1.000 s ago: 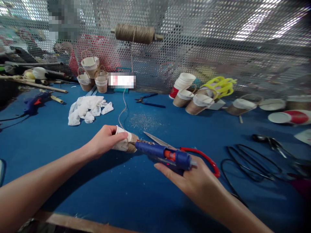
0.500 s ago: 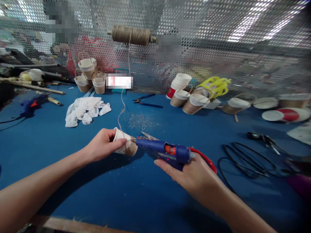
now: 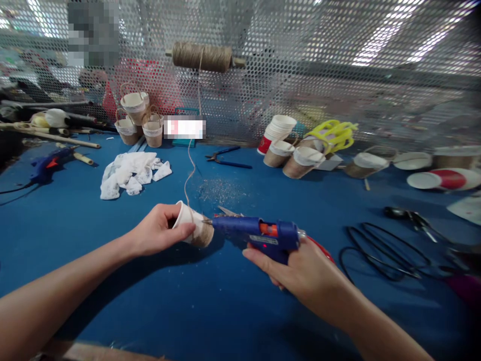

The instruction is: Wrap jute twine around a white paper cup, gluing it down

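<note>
My left hand (image 3: 165, 230) is closed around a white paper cup (image 3: 184, 214), tilted on its side with its mouth to the left. Twine covers the cup's lower part, and the thumb presses near the wrapped edge. A twine strand (image 3: 191, 173) runs from the cup up to a twine spool (image 3: 202, 56) on a rod. In my right hand (image 3: 296, 268) is a blue hot glue gun (image 3: 255, 233), its nozzle at the cup's side by the twine; whether it touches is unclear. Scissors (image 3: 228, 211) with red handles lie partly hidden behind the gun.
Pliers (image 3: 229, 156) and crumpled white cloth pieces (image 3: 130, 173) lie beyond my hands. Twine-wrapped cups (image 3: 137, 118) stand back left, more cups (image 3: 296, 160) back right. Another glue gun (image 3: 48, 165) lies left. A black cable (image 3: 383, 253) coils at right. A perforated metal screen (image 3: 300, 75) rises behind.
The glue gun has shifted slightly right and turned a little more level, its nozzle still by the cup. My left hand keeps its hold on the cup, which sits slightly lower in view.
</note>
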`<state>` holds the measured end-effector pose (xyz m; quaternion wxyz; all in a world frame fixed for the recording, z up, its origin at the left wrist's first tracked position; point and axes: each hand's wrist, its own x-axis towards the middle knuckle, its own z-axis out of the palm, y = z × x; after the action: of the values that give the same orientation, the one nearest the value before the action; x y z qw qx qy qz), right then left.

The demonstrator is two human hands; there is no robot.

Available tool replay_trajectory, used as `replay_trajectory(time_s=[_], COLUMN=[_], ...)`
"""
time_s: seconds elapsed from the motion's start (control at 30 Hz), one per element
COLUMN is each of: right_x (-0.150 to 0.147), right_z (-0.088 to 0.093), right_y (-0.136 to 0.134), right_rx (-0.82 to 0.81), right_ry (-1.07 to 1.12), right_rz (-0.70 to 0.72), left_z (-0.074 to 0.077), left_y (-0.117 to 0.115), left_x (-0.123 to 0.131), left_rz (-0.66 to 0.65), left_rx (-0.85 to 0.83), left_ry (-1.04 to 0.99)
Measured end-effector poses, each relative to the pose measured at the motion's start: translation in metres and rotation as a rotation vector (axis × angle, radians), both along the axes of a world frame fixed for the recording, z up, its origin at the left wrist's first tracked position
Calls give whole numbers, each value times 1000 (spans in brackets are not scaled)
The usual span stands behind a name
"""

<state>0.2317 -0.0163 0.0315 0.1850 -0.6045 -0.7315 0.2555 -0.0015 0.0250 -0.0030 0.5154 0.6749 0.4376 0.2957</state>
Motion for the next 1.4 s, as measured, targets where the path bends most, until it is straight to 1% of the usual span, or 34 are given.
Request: replay_trajectory(time_s=[0.2,0.33,0.47,0.6,0.8,0.87,1.0,1.13,1.23,1.3,1.4], right_x=[1,-2,-4,-3,-3,-3,-4,-1,1,2,2], right_z=[-3,2,9,11,10,10,12,9,4,0,-4], right_y=[-1,-3,-3,-3,-6,-6,-6,-7,-9,-11,-12], right_rx=[-7,-94,-171,-161,-131,-134,-168,-124,-114,-49,162], right_ry=[71,104,176,200,209,201,181,58,-43,-76,-79], right_rz=[-26,-69,-126,-133,-101,-102,-155,-138,-161,-149,-29], left_z=[-1,-1,4,9,7,6,6,5,4,4,1], left_y=[0,1,0,-1,0,1,0,-1,-1,-1,0], left_x=[-2,-5,-6,-6,-6,-6,-7,-6,-4,-2,-1], left_rz=[-55,-125,-165,-197,-198,-193,-184,-134,-101,-92,-52], left_rx=[89,181,281,352,395,396,366,239,143,95,58], left_ry=[10,18,80,128,124,103,78,40,-20,-64,-76])
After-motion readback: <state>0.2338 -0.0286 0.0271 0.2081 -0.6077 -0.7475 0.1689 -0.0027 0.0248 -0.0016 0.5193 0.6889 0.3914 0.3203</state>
